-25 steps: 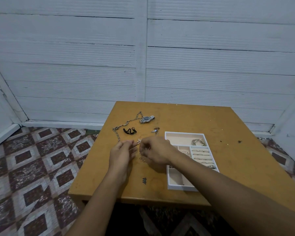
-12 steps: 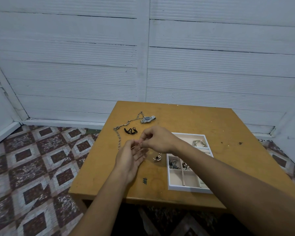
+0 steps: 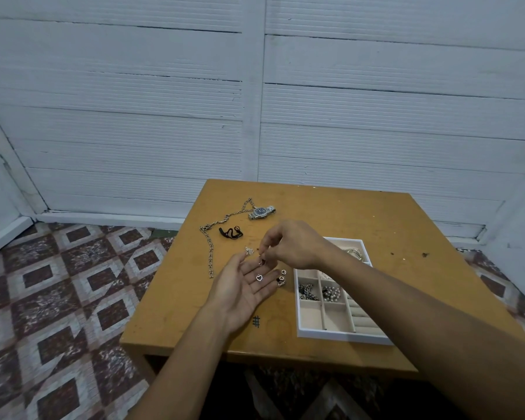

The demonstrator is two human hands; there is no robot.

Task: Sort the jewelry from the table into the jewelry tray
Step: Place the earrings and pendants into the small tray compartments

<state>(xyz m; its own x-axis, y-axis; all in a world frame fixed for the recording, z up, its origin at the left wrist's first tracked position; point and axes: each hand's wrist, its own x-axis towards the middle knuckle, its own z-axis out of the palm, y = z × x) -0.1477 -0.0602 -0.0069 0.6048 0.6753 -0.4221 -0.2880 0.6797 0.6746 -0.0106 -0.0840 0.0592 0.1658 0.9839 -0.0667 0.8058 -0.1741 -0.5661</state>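
Jewelry lies partly on the table and partly in the tray, which sits to the right of your hands with your right forearm crossing over it. Your left hand is palm up over the table, fingers straight and relaxed, with a heart charm resting on them. Your right hand hovers just above, thumb and forefinger pinching a small charm that dangles over the left fingertips. A few loose hearts lie on the table between your left fingers and the tray. A silver bit lies just beyond the left fingertips. Farther back are a black cord, a chain and a watch. In the tray, bangles fill the far compartment, and a dark piece and beads sit in neighbouring middle compartments.
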